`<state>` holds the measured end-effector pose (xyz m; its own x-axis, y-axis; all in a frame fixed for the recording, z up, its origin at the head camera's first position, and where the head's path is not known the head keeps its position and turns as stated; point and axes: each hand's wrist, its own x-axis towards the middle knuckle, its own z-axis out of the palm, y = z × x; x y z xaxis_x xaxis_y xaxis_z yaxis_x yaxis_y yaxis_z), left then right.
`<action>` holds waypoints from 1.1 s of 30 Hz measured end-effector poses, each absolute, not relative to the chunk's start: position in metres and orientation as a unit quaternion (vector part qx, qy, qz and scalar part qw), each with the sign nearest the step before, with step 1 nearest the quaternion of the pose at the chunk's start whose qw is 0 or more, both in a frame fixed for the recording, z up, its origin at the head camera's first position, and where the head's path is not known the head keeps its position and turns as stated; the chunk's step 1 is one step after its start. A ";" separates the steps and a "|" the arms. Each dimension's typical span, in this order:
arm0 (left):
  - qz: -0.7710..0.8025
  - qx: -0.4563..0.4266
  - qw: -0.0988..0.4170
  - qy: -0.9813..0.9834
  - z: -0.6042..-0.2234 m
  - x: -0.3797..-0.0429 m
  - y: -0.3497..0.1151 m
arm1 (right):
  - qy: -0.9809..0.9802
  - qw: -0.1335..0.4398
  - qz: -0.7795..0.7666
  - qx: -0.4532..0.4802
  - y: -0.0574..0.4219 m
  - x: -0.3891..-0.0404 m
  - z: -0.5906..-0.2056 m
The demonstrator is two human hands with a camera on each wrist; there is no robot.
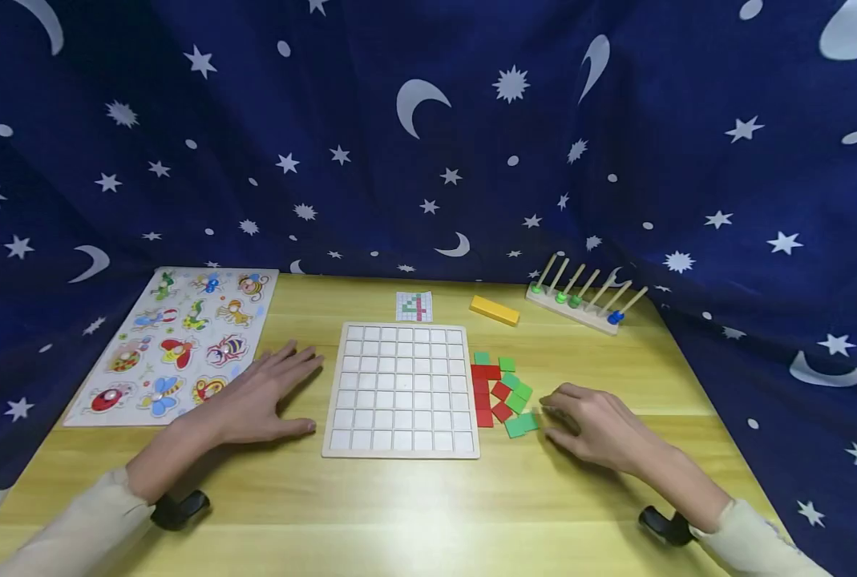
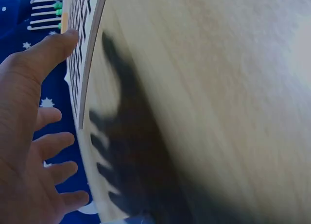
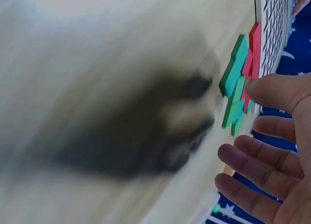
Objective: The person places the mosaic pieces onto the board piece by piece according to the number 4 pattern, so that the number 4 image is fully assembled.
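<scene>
From my remote station I can read no text, label, brand or number in any of the three views. On the small white grid-printed card [image 1: 414, 306], I make out green and red squares [image 1: 418, 307], too small to read as any sign.

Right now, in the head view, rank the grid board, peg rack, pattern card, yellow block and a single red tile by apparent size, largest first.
1. Grid board
2. Peg rack
3. Pattern card and yellow block: too alike to rank
4. Single red tile
</scene>
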<state>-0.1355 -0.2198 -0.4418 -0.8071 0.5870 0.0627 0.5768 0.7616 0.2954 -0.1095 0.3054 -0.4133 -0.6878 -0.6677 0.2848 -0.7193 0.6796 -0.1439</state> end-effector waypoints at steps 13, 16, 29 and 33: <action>0.199 0.318 0.028 0.927 -0.452 -0.145 -0.202 | -0.921 0.051 0.129 0.364 0.287 -0.111 -0.427; 0.208 0.316 0.038 0.925 -0.451 -0.146 -0.201 | -0.923 0.049 0.124 0.360 0.285 -0.111 -0.429; 0.227 0.303 0.085 0.922 -0.450 -0.151 -0.195 | -0.925 0.052 0.119 0.356 0.279 -0.111 -0.433; 0.247 0.294 0.092 0.919 -0.449 -0.151 -0.193 | -0.926 0.041 0.130 0.352 0.283 -0.112 -0.427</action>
<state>-0.1512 -0.1928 -0.4495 -0.8108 0.5849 -0.0236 0.4941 0.7053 0.5084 -0.1119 0.2825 -0.4268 -0.7494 -0.6407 0.1671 -0.6620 0.7190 -0.2117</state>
